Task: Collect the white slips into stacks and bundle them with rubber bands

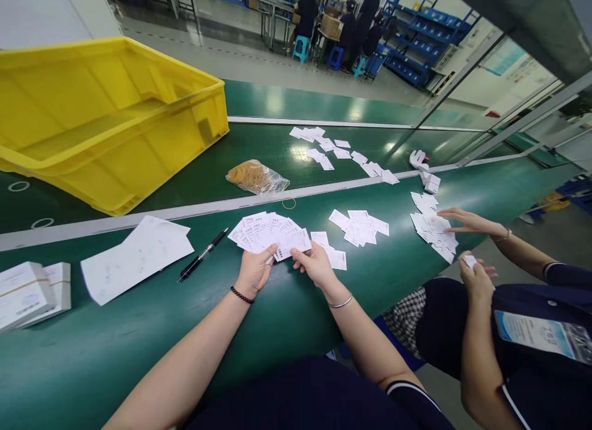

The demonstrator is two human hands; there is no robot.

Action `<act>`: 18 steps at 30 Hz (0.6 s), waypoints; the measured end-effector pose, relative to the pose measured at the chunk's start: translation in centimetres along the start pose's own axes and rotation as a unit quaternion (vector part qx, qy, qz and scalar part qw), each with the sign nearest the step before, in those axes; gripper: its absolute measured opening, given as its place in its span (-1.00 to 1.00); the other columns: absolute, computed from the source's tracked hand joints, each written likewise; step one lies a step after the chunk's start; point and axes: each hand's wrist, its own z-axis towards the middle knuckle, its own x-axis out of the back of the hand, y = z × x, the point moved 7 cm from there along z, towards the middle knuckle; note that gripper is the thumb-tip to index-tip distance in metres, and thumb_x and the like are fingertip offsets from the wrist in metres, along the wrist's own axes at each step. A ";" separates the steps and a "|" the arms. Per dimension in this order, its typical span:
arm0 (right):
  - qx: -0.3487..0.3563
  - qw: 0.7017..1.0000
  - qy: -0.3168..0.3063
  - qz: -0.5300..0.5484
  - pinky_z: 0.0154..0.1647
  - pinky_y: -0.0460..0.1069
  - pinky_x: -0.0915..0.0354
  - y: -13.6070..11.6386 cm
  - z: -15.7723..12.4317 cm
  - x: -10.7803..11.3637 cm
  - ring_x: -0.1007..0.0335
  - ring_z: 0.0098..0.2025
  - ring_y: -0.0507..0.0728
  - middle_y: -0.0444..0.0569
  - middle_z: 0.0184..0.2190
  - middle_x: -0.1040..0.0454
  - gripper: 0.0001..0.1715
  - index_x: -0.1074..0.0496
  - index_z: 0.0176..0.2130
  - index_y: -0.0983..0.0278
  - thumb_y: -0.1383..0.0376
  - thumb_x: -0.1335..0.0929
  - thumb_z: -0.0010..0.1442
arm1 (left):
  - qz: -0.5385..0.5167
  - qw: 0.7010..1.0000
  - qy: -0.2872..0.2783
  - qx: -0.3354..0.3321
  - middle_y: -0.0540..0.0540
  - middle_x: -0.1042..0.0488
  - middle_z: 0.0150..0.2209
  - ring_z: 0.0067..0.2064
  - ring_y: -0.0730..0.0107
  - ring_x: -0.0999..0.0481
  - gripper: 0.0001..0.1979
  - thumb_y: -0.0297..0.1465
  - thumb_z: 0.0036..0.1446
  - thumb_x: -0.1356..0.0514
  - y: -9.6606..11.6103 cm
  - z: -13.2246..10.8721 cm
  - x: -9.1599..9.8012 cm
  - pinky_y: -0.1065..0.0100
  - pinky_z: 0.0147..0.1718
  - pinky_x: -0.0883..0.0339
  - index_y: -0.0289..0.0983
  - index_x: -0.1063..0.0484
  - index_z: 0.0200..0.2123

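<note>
A fan of white printed cards (268,230) is spread between my two hands above the green table. My left hand (255,271) pinches its lower edge, thumb on top. At the fan's right end, my right hand (316,263) grips a card between thumb and fingers. Just right of it, partly behind my hand, lie a few loose cards (337,259) on the table. Farther right is a loose pile of cards (359,227). A black pen (202,255) and white paper sheets (139,257) lie left of the fan.
Banded card stacks (28,294) sit at far left, below a yellow crate (176,140). A bag of rubber bands (256,177) lies beyond the metal strip (208,206), with scattered cards (327,145) farther right. A co-worker's hands (476,223) work beside another card pile (432,227) at right.
</note>
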 end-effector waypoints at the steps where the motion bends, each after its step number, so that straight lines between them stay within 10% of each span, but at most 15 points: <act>1: 0.002 1.000 -0.017 -0.025 -0.65 -0.12 -0.16 0.0 0.1 0.1 -0.36 -0.59 0.01 -0.17 -0.52 -0.43 -0.54 -0.30 -0.31 0.24 -0.02 -0.43 -0.01 | -0.001 1.000 0.001 0.000 -0.25 -0.50 0.07 0.16 -0.01 -0.41 -0.27 -0.46 -0.22 -0.46 0.1 0.0 -0.1 0.01 0.16 -0.24 -0.19 -0.39 0.10; 4: 0.050 0.978 -0.062 -0.192 -0.42 -0.02 -0.34 -1.2 -0.3 2.6 -0.46 -0.39 0.10 -0.08 -0.38 -0.50 -0.60 -0.34 -0.25 0.23 0.02 -0.42 0.04 | -0.005 1.000 0.021 0.010 -0.23 -0.49 0.08 0.17 0.02 -0.40 -0.29 -0.50 -0.22 -0.45 0.2 0.0 0.1 0.04 0.16 -0.25 -0.17 -0.41 0.08; 10: 0.024 0.831 0.007 -0.555 -0.11 0.11 -0.27 -2.8 -1.6 10.7 -0.35 -0.02 0.31 0.09 -0.12 -0.45 -0.30 -0.34 -0.03 0.27 0.31 -0.55 -0.18 | -0.017 0.998 0.055 0.031 -0.20 -0.50 0.07 0.16 0.05 -0.42 -0.30 -0.56 -0.24 -0.43 0.0 0.2 0.5 0.06 0.15 -0.26 -0.14 -0.43 0.06; 18: -0.028 0.821 0.022 -0.570 -0.37 -0.03 -0.19 -1.9 -1.8 11.4 -0.36 -0.31 0.16 -0.04 -0.33 -0.42 -0.50 -0.31 -0.34 0.24 0.25 -0.57 -0.25 | -0.007 0.998 0.049 0.025 -0.21 -0.50 0.08 0.18 0.02 -0.39 -0.32 -0.54 -0.22 -0.43 -0.1 0.2 0.8 0.03 0.19 -0.21 -0.15 -0.43 0.06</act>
